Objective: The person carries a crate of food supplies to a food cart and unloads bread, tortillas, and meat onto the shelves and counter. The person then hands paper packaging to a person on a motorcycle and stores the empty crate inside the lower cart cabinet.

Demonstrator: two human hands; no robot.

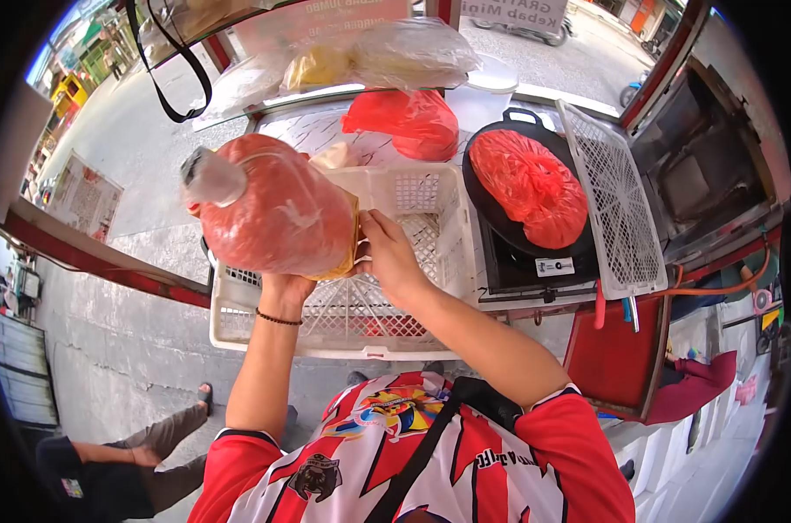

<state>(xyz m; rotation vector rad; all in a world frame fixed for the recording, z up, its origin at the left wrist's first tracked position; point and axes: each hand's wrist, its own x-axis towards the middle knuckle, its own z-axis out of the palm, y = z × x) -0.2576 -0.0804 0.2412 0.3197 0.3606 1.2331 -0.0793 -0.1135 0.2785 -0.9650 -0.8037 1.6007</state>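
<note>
One striped shirt (465, 453) in red and white was nearest, crossed by one black strap (413, 444). Two bare forearms reached forward from it, and one beaded bracelet (279, 317) circled the left wrist. The left grip (289, 286) pressed up under one large bundle (278, 205); its fingers were mostly hidden, so I could not tell how far they were closed. The right grip (387, 253) came in from the side, thumb and fingers clamped on the bundle's lower right end.

That bundle was rounded and tilted, pinkish red under glossy clear plastic, with a translucent stub at its upper left and a yellowish band beside the right fingers. It was in the air over the left part of one white lattice crate (455, 261).

To the right, one black stove (535, 277) carried one black pan (535, 128), in which lay one red plastic bag (528, 187). One white lattice panel (618, 200) stood tilted just beside it. Farther back, a second red bag (417, 126) rested on the pale worktop (304, 131). Clear plastic packages (378, 57) lay beyond, and past them one motorcycle (548, 33) was on the street.
</note>
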